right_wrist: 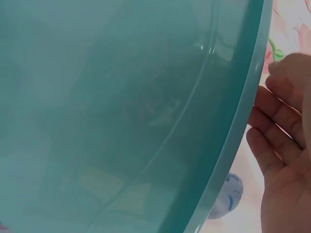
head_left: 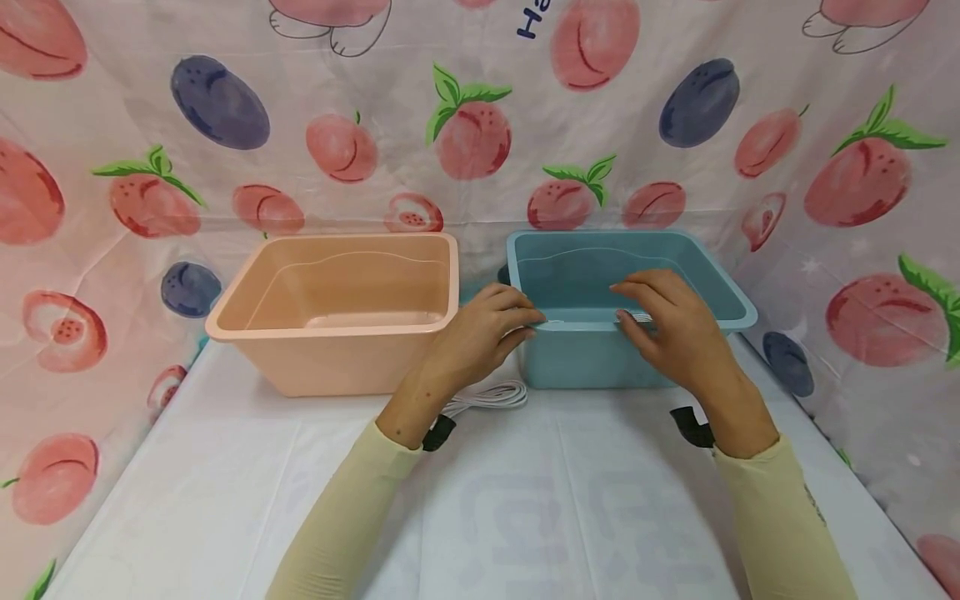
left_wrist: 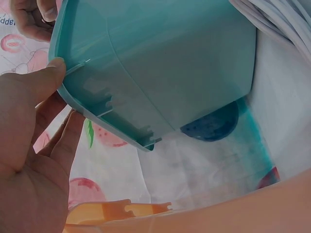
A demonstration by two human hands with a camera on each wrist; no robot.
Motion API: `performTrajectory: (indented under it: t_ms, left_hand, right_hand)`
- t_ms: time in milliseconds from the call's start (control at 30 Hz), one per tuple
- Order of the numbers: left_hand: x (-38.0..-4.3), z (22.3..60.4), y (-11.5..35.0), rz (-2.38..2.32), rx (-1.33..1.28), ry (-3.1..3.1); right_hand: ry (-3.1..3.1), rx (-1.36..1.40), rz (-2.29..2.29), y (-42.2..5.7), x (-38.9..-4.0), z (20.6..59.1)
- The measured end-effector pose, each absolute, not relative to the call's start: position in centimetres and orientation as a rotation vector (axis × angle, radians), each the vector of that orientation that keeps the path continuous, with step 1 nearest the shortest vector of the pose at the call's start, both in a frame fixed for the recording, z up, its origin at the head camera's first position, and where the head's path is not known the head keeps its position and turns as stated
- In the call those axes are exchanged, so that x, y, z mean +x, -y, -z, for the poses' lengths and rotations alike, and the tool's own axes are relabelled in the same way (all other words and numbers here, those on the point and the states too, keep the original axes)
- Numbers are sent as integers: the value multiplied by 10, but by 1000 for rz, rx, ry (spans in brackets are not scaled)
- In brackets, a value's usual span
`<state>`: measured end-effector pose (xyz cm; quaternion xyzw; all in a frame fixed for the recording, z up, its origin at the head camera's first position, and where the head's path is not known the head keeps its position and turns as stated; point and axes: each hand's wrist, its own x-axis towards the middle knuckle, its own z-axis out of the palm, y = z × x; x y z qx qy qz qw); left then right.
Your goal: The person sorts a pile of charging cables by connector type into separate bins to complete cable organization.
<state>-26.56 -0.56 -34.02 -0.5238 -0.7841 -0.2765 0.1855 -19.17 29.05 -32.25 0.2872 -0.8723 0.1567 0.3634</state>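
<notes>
A blue plastic bin [head_left: 585, 358] stands on the right side of the table, its open top facing up. My left hand [head_left: 483, 333] holds the rim at its front left corner. In the left wrist view, the thumb [left_wrist: 54, 73] lies on the outer side of that rim and the fingers reach to the other side. Over the front rim of the same bin, my right hand [head_left: 671, 329] has its fingers loosely bent and spread from the thumb. Beside the left forearm is a peach-coloured plastic bin [head_left: 330, 362].
A bundled white cable [head_left: 498, 394] lies on the table between the two bins, partly behind the left wrist. White cloth covers the tabletop [head_left: 525, 517]. A fruit-printed curtain [head_left: 420, 83] hangs behind and along both sides.
</notes>
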Motion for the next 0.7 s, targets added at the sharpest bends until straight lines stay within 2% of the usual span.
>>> performTrajectory:
  t_ms: [700]
  left_hand:
    - [-264, 339, 6, 752, -1468, 2227]
  right_hand:
    - [2291, 926, -360, -265, -184, 322]
